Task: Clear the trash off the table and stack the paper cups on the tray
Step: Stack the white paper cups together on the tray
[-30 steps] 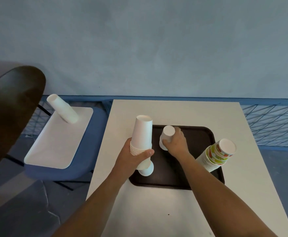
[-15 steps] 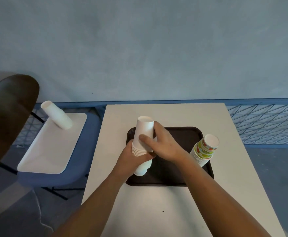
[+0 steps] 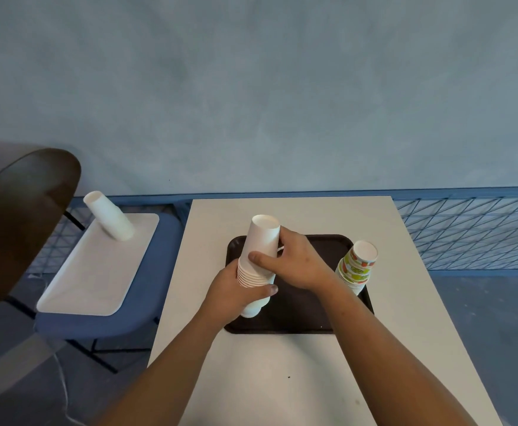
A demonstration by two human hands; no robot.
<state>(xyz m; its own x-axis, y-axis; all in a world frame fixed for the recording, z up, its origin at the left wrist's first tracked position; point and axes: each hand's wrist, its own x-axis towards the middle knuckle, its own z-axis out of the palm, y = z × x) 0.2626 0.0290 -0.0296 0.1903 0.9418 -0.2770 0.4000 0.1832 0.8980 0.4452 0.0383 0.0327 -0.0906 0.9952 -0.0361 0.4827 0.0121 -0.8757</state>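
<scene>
Blue-grey wall fills the upper half of the frame; below it a pale counter [image 3: 313, 364] occupies the lower centre. Dark brown tray [image 3: 319, 305] lies on the counter at mid-frame. Left hand [image 3: 236, 290] is wrapped around the lower rims of an inverted white cup stack [image 3: 259, 256], raised over the tray's left side. Right hand [image 3: 297, 265] grips the stack's topmost cup, thumb across its front. Patterned cup stack [image 3: 357, 265], also inverted, stands on the tray's right edge, just beside the right forearm. At left, a blue chair [image 3: 147, 302] carries a white tray [image 3: 98, 272] bearing a tilted second white stack [image 3: 108, 221]. A dark rounded object [image 3: 15, 226] blocks the far left.
</scene>
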